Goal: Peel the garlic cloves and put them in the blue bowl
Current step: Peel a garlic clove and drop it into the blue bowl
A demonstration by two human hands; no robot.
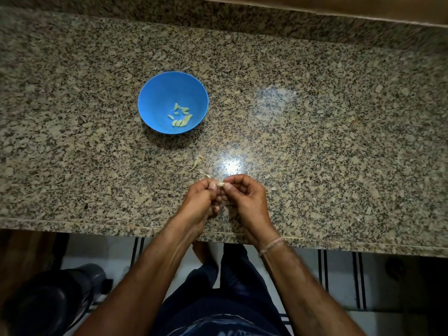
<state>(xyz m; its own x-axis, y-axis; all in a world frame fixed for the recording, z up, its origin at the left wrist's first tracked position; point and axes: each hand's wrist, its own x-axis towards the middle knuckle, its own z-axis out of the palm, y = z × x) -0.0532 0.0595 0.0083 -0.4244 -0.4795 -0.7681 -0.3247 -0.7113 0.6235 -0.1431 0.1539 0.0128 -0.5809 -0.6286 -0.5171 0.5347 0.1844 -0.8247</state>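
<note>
While the left hand and right hand pinch a small pale garlic clove, the round blue plastic bowl sits toward upper left; left hand nearer.

One blue bowl; roughly ten peeled cloves; one held clove

Home kitchen: granite counter.

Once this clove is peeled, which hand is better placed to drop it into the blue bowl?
Left, probably. The round blue plastic bowl sits ahead and left of both hands, nearer the left hand; the right hand would have to cross over. Both now pinch the small pale garlic clove.
</note>
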